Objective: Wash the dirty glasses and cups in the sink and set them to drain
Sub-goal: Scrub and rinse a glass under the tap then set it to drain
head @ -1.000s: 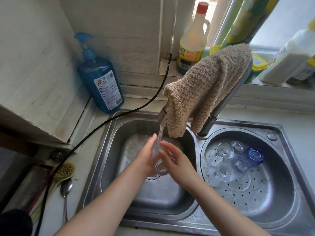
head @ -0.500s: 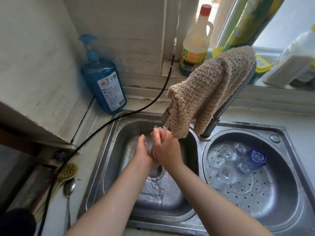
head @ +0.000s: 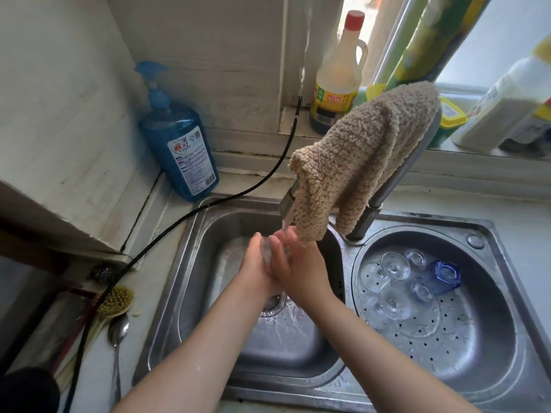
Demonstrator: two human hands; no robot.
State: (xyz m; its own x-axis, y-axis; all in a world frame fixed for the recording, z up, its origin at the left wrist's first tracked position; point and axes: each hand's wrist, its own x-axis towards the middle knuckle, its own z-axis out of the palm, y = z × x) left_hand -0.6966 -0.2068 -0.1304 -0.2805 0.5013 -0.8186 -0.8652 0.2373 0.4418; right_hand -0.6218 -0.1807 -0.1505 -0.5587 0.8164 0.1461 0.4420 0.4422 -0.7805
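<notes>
- Both hands are up under the tap [head: 287, 208] over the left sink basin [head: 208, 278], with a small clear glass [head: 268, 254] sandwiched between them in the stream of water.
- Left hand [head: 255, 263] lies flat against the glass's left side, fingers fairly straight and pointing up toward the spout. Right hand [head: 293, 265] wraps in from the right, fingers curled round it.
- The glass is mostly hidden by the palms, so I can't say for sure which end is up. Its long axis looks roughly upright, in line with the water.
- The bit that matters next: the draining basin [head: 492, 338] sits to the right of the hands, so the right hand is the nearer one to carry the glass over.
- Already draining there: a few clear glasses [head: 395, 265] turned upside down, plus a blue cup [head: 445, 277] lying just beside them.
- My guess is that it's still rinsing, not ready to set down.
- A fuzzy cloth [head: 357, 156] hangs over the tap neck, just above the hands.
</notes>
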